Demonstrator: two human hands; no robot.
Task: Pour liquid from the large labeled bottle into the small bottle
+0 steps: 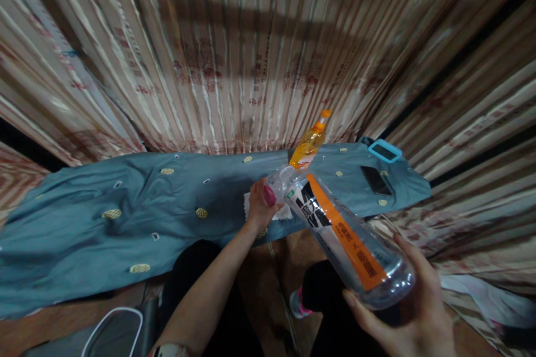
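Nearest the camera, the right hand [412, 307] cradles the base of a clear plastic bottle [343, 237] from below, its grip curled partly round the bottom with the fingers wrapped to the far side and the thumb up along the near wall. The bottle lies tilted, base low by that hand, neck pointing up and away to the left; an orange strip and a black-and-white label run along its side. Further off, the left hand [262, 206] closes its grip round the bottle's neck end, fingers folded tight on the cap area, one painted nail showing. Under that hand lies a white cloth [281, 213] on the blue sheet [125, 217]. Just behind stands an orange drink bottle [310, 142], leaning. Beyond, to the right, a dark phone [376, 180] and a blue-framed device [384, 151] rest on the sheet before the striped curtain [234, 56].
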